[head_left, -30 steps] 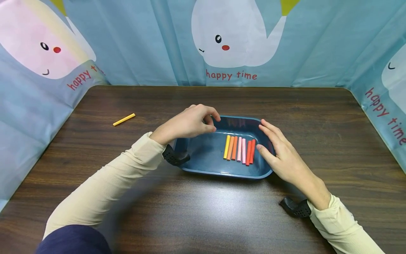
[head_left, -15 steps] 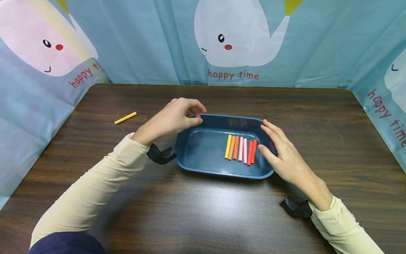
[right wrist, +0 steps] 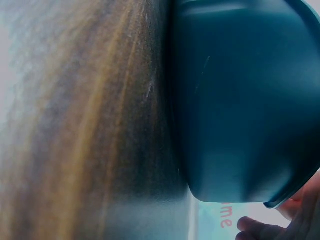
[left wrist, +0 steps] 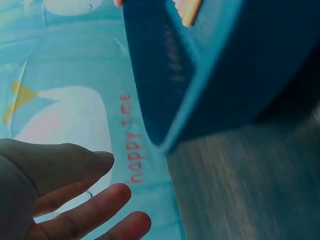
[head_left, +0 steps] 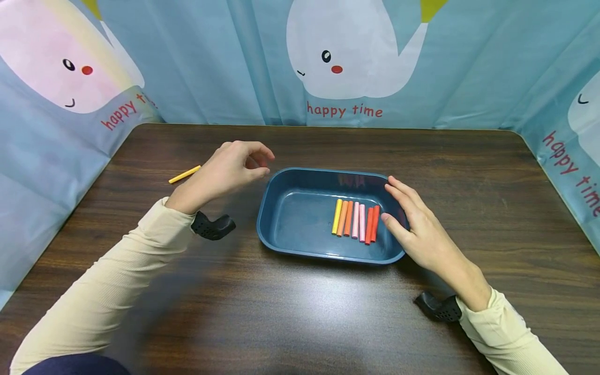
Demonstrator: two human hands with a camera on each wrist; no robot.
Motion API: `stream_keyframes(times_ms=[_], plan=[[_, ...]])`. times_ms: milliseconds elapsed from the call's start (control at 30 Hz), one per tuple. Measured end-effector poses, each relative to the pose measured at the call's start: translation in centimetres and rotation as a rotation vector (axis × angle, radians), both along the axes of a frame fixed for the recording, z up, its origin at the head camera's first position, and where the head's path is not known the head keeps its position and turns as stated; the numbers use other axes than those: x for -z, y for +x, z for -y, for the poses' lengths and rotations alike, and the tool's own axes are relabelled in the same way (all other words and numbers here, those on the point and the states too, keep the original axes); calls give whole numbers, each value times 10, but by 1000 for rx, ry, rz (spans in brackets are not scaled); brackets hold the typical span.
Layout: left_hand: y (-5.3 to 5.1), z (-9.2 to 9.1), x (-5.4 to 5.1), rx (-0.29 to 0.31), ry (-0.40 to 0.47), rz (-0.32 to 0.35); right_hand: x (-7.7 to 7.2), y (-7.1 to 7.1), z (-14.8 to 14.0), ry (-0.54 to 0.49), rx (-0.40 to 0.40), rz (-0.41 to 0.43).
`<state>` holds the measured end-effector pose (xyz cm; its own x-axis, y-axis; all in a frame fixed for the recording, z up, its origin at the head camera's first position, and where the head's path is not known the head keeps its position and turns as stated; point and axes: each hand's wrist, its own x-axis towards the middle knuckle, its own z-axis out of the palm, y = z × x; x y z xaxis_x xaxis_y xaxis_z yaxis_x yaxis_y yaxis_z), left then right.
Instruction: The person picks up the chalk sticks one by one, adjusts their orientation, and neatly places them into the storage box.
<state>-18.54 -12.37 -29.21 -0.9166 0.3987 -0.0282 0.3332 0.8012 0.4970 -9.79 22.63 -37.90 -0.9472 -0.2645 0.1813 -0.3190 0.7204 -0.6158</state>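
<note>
A dark blue rectangular tray (head_left: pixel 300 252) stands on the table, with a row of short coloured sticks (head_left: pixel 355 221) in its right half, running from yellow through orange and pink to red. They look like crayons or chalk. Left of the tray my left hand (head_left: pixel 225 169) hovers, fingers loosely bent and parted, holding nothing. One more yellow stick (head_left: pixel 183 175) lies on the table just behind that wrist. My right hand (head_left: pixel 419 229) rests at the tray's right end, fairly straight fingers touching the far right corner and thumb over the rim.
The dark wooden table (head_left: pixel 300 317) extends around the tray. Behind and beside it hangs a light blue curtain (head_left: pixel 197 62) with whale prints. A black wrist mount (head_left: pixel 213 225) sits below the left hand, another black mount (head_left: pixel 438 306) at the right wrist.
My left hand has moved left from over the tray to beyond its left edge, uncovering the tray's left end. The right hand and the row of sticks have stayed in place.
</note>
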Motion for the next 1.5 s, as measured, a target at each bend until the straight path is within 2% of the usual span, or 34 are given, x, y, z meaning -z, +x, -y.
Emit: stream_keyframes(times_ms=[333,567,1000,1167,1300,1500], plan=[[-2,25,2,-57,-32,12,0,0,-1,-7,-1,1],[-7,43,13,-64,-58,15,0,0,0,-6,-3,5],[-18,70,32,14,-44,-21,0,1,-1,-11,-6,3],[-23,84,37,-23,-58,1,0,0,-1,-9,-6,1],[-26,96,41,-52,-67,-11,0,0,-1,-11,-4,-1],[-30,114,47,-118,-33,-13,0,1,-1,-15,-8,7]])
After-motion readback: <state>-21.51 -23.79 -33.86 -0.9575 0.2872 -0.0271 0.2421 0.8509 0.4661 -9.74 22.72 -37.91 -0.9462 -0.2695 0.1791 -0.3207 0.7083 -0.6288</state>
